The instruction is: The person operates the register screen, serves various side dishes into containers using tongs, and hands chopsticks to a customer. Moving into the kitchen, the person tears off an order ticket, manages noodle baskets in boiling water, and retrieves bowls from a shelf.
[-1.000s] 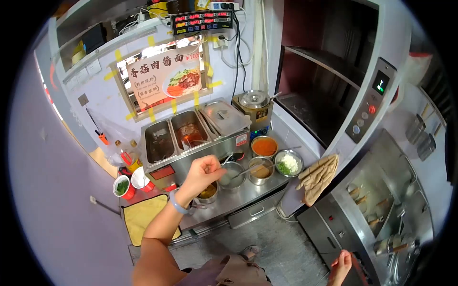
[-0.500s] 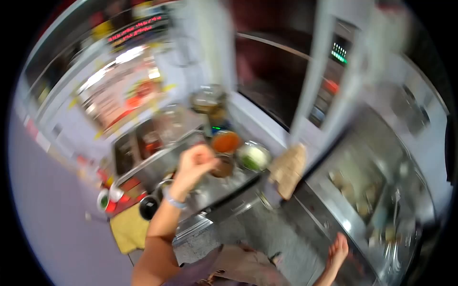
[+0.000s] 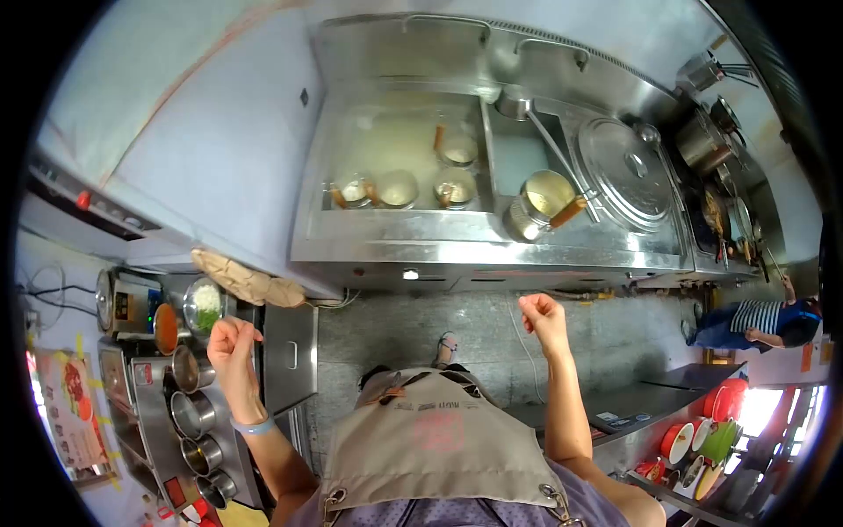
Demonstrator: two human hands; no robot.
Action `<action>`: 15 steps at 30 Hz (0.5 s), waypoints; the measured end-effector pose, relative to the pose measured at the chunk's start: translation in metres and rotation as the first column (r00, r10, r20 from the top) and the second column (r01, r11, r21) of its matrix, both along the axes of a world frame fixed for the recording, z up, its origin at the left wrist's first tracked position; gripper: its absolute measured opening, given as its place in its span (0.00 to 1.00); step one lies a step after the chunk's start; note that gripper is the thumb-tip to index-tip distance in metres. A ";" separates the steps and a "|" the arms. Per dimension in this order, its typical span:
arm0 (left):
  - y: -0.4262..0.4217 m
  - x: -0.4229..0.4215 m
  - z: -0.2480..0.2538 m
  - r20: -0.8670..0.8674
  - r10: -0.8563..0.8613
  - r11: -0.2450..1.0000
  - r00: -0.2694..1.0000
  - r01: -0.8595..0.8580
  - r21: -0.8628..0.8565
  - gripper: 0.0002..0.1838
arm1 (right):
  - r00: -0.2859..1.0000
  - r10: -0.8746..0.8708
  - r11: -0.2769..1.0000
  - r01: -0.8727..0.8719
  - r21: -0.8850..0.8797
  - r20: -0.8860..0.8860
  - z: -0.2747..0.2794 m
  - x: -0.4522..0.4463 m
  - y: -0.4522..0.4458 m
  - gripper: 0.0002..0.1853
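Observation:
My left hand (image 3: 235, 364), with a light blue band at its wrist, hangs near the bowl of white and green chopped bits (image 3: 204, 303) and the side counter. Its fingers are curled together; whatever they hold, if anything, is too small to make out. My right hand (image 3: 543, 321) is raised over the floor before the cooker, its fingers curled in a pinch, with contents I cannot make out. Ahead, the steel noodle cooker (image 3: 395, 248) holds several wood-handled strainers in cloudy water. A metal pot with yellowish contents (image 3: 549, 193) sits on its front edge.
A round lid (image 3: 625, 171) and a long-handled ladle (image 3: 553, 145) lie on the cooker. Brown mitts (image 3: 246, 279) hang at the left. Metal pots (image 3: 192, 413) line the left counter. At the far right a person (image 3: 764, 323) reaches toward pans. Red bowls (image 3: 676, 442) stand lower right.
The view has swung right from the sauce counter to the cooker. My left hand now appears beside that counter at the left; my right hand is farther into view, with its fingers curled.

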State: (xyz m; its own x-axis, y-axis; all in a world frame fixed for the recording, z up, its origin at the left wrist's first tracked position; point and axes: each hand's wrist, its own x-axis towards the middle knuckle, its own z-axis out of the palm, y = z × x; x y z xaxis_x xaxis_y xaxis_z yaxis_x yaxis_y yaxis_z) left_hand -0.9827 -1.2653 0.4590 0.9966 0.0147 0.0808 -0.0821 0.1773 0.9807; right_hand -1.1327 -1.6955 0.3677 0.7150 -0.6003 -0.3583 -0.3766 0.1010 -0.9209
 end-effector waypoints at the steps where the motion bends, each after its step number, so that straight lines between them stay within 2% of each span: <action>1: -0.020 0.000 0.005 -0.023 -0.022 0.998 0.999 0.024 0.060 0.16 | 1.000 -0.021 0.999 0.020 -0.028 -0.006 -0.020 -0.014 -0.022 0.07; 2: -0.034 0.005 0.002 -0.005 -0.026 0.999 1.000 0.026 0.047 0.16 | 0.999 -0.019 0.991 0.023 -0.129 0.028 -0.016 -0.005 -0.044 0.09; 4: -0.057 0.011 0.002 -0.041 -0.045 0.997 0.998 0.048 0.061 0.16 | 0.965 -0.059 0.818 0.194 -0.541 0.256 -0.015 0.014 -0.076 0.23; 6: -0.078 0.021 0.001 -0.040 -0.056 0.998 0.998 0.058 0.033 0.17 | 0.953 -0.038 0.743 0.229 -0.629 0.302 -0.002 0.035 -0.096 0.36; 8: -0.095 0.033 0.003 -0.030 -0.105 0.992 0.994 0.107 0.062 0.17 | 0.946 -0.052 0.830 0.219 -0.512 0.320 0.031 0.071 -0.092 0.39; 9: -0.108 0.035 0.010 -0.049 -0.078 0.994 0.996 0.081 0.068 0.17 | 0.941 -0.008 0.828 0.197 -0.525 0.339 0.030 0.087 -0.096 0.39; 10: -0.115 0.039 0.012 -0.061 -0.065 0.994 0.996 0.070 0.083 0.17 | 0.968 0.003 0.868 0.122 -0.481 0.252 0.020 0.096 -0.104 0.28; 12: -0.125 0.055 0.014 -0.042 -0.162 0.985 0.986 0.164 0.052 0.17 | 0.984 0.112 0.794 -0.005 -0.608 0.138 -0.023 0.100 -0.144 0.15; 13: -0.126 0.061 0.013 -0.048 -0.154 0.985 0.987 0.158 0.072 0.17 | 0.991 0.061 0.778 0.025 -0.628 0.115 -0.007 0.096 -0.144 0.06; 14: -0.124 0.070 0.012 -0.055 -0.153 0.985 0.987 0.157 0.076 0.17 | 0.994 0.019 0.801 0.052 -0.597 0.112 -0.001 0.091 -0.151 0.05; 15: -0.122 0.077 0.010 -0.053 -0.156 0.984 0.986 0.160 0.079 0.17 | 0.983 -0.080 0.847 0.155 -0.508 0.166 0.012 0.085 -0.152 0.04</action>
State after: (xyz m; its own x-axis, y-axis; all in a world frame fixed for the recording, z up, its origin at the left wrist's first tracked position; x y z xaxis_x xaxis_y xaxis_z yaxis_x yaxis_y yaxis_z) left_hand -0.9062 -1.3878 0.4688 0.9886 -0.1482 0.0286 -0.0134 0.1027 0.9946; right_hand -1.0474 -1.8479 0.3800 0.6455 -0.7541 0.1211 -0.2623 -0.3677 -0.8922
